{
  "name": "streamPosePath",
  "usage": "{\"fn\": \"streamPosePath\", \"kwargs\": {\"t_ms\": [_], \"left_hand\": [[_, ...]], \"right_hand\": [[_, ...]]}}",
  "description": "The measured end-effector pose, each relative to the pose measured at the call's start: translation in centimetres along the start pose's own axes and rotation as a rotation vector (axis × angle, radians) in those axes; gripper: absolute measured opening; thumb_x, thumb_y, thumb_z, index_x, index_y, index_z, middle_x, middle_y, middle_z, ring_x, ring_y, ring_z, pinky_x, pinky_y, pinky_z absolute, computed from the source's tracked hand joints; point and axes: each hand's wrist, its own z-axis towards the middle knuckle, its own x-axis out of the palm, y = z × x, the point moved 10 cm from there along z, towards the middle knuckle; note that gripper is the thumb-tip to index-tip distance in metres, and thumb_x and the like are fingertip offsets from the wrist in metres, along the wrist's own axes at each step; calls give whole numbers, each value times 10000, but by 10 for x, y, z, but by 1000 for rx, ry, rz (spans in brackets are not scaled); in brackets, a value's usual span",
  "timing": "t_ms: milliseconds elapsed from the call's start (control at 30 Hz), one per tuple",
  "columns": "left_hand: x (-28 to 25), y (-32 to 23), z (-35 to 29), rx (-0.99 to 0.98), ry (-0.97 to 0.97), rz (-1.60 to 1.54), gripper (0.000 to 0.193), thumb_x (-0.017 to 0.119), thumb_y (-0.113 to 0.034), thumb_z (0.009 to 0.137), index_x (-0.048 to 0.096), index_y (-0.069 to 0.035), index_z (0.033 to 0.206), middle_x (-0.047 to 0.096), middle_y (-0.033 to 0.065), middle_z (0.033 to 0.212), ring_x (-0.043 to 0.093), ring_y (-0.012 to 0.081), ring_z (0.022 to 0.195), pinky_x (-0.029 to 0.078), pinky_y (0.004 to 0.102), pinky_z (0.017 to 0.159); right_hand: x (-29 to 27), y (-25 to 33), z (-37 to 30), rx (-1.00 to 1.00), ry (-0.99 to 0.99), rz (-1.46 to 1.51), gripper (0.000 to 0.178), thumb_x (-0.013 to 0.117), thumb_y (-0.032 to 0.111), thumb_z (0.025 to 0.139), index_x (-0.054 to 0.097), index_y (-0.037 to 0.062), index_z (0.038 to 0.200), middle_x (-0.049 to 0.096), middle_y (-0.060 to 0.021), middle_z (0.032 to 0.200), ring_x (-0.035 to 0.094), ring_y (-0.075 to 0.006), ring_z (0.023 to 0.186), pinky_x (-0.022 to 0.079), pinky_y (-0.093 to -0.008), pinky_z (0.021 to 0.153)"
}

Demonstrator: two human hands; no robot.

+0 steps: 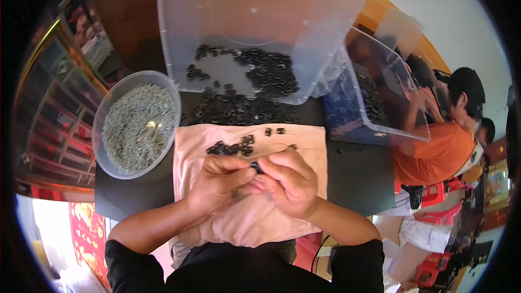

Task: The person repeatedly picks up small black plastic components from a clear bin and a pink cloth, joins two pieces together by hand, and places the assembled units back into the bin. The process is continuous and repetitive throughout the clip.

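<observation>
Over a pink cloth (247, 230), both my hands meet at the fingertips around a small black plastic part (256, 167). My left hand (221, 178) pinches it from the left between thumb and fingers. From the right, my right hand (292, 180) closes on the same part, its fingers covering much of it. Just beyond my hands lies a small heap of similar black parts (233, 147) on the cloth. A pair of black parts (274, 131) sits apart near the cloth's far edge, and a small dark piece (293, 146) lies by my right hand.
At the left stands a clear round tub (97, 133) full of small grey metal pieces. A large translucent bin (182, 32), tipped toward me, spills black parts (233, 109) onto the dark table (358, 176). Right of it is a blue-and-clear bin (342, 119); beyond sits a person in orange (442, 154).
</observation>
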Motion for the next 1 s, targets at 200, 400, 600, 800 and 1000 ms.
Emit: {"fn": "streamPosePath", "kwargs": {"t_ms": [200,400,600,800,1000], "left_hand": [[3,-4,-2,30,24,104,143,529,-16,876,625,57,954,650,165,873,656,212,769,563,293,670],[2,-4,1,-12,15,212,160,502,-35,896,617,56,960,651,153,875,654,212,786,559,296,688],[13,-31,4,120,62,381,169,537,-82,893,626,52,944,660,122,847,643,155,732,534,258,654],[-31,-75,7,306,-251,360,155,552,-120,885,631,5,837,648,66,749,556,77,583,448,207,522],[-41,-88,7,396,-294,352,155,549,-130,886,617,7,862,643,74,744,551,81,572,432,204,504]], "right_hand": [[1,5,-1,-84,-6,24,400,631,-99,631,570,-52,1023,558,-125,879,524,-229,675,436,-304,567],[7,-4,-1,-41,84,-13,333,639,-76,655,571,-42,979,547,-123,887,529,-227,716,444,-300,586],[-45,-3,29,89,-52,-57,242,663,-39,699,615,16,930,609,-125,830,595,-225,748,473,-295,655],[-211,-23,43,226,-603,-408,398,622,-63,748,584,25,1134,551,-28,842,556,-88,692,488,-202,607],[-191,-1,62,-41,-453,-1035,297,571,-63,776,585,4,1065,597,-119,844,594,-199,697,487,-292,632]]}}
